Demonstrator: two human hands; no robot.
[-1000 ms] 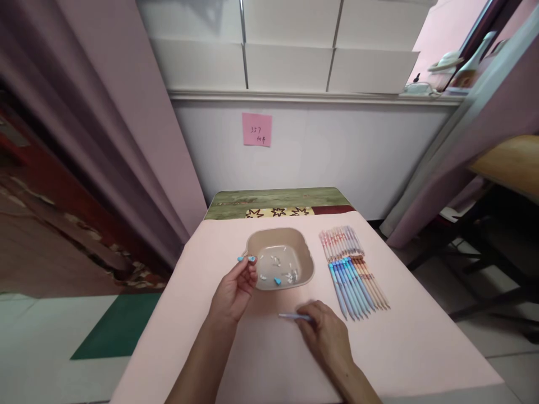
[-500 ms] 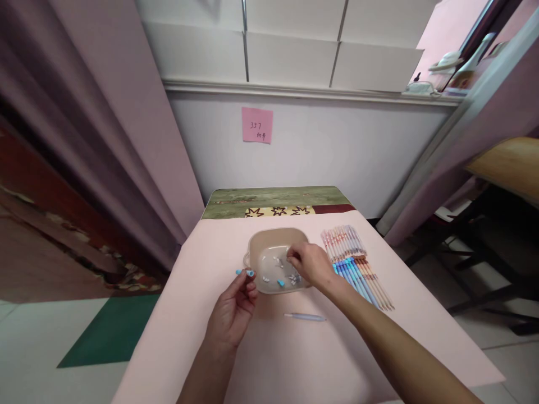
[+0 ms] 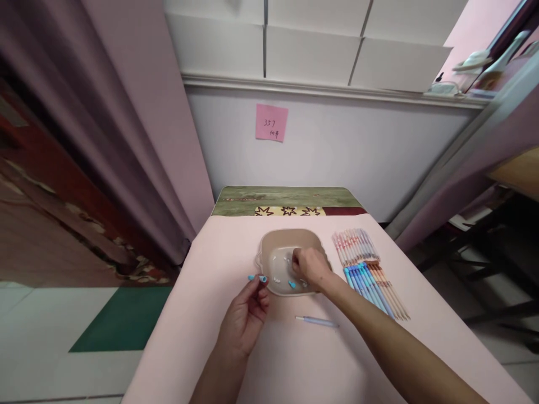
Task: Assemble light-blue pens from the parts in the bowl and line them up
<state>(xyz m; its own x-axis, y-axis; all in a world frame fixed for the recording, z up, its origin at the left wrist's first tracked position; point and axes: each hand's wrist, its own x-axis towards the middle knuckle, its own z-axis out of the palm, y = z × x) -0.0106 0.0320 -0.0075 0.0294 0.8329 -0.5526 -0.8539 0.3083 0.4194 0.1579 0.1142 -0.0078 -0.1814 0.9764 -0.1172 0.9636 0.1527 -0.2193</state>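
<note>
A beige plastic basin [image 3: 290, 238] stands on the pink-covered table. Small white pieces [image 3: 276, 280] and a light blue piece [image 3: 292, 285] lie on its floor. At the basin's near left corner, my left hand [image 3: 246, 314] pinches a short light blue pen tube [image 3: 256, 278] between thumb and fingertips. My right hand [image 3: 311, 267] reaches down inside the basin with its fingers curled together; whatever is in them is hidden. In front of the basin lies a single pale lilac pen [image 3: 319, 321], its whitish tip pointing left.
Right of the basin, several pale pens [image 3: 356, 247] form a row. Nearer me are blue pens [image 3: 367, 289] and beige-orange pens [image 3: 388, 294]. A pink note [image 3: 272, 122] is stuck on the wall behind. A curtain [image 3: 168, 112] hangs at the left.
The whole view has shifted, so the table appears farther right. My right hand has dipped slightly lower and leftward within the basin. My left hand still holds the light blue tube.
</note>
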